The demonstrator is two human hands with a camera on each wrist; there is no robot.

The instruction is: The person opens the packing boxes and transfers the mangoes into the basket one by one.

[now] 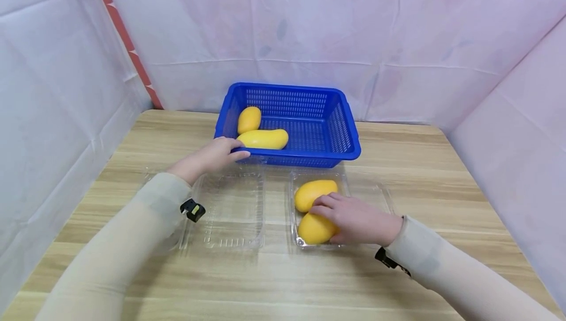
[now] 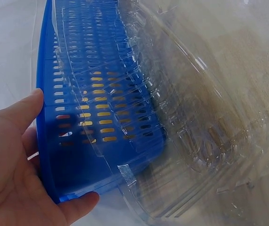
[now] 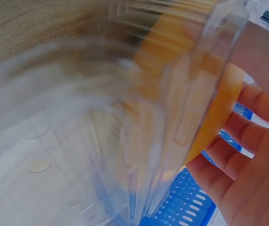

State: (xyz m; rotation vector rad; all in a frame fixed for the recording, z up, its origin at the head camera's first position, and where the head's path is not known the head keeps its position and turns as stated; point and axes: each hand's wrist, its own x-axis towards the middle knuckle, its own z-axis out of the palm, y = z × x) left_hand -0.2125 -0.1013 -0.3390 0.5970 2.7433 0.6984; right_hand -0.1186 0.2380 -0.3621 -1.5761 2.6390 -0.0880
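Note:
A blue basket (image 1: pixel 305 155) stands at the back of the table, with a rounded mango (image 1: pixel 249 119) and a longer one (image 1: pixel 265 139) in its left part. My left hand (image 1: pixel 215 155) holds the basket's front left corner; the left wrist view shows the hand (image 2: pixel 21 165) with its fingers around the blue rim (image 2: pixel 42 141). Two mangoes are in the right clear container (image 1: pixel 293 213): one behind (image 1: pixel 315 194) and one in front (image 1: pixel 316 228). My right hand (image 1: pixel 355 220) grips the front mango, its fingers curled over it. In the right wrist view, fingers (image 3: pixel 224 162) touch the orange-yellow fruit (image 3: pixel 214 122).
Another clear container (image 1: pixel 232 242), with nothing in it, lies open in front of the basket's left side. The right container's lid (image 1: pixel 376 188) spreads to the right, partly under my right hand. White sheets (image 1: pixel 309 21) hang behind and at both sides.

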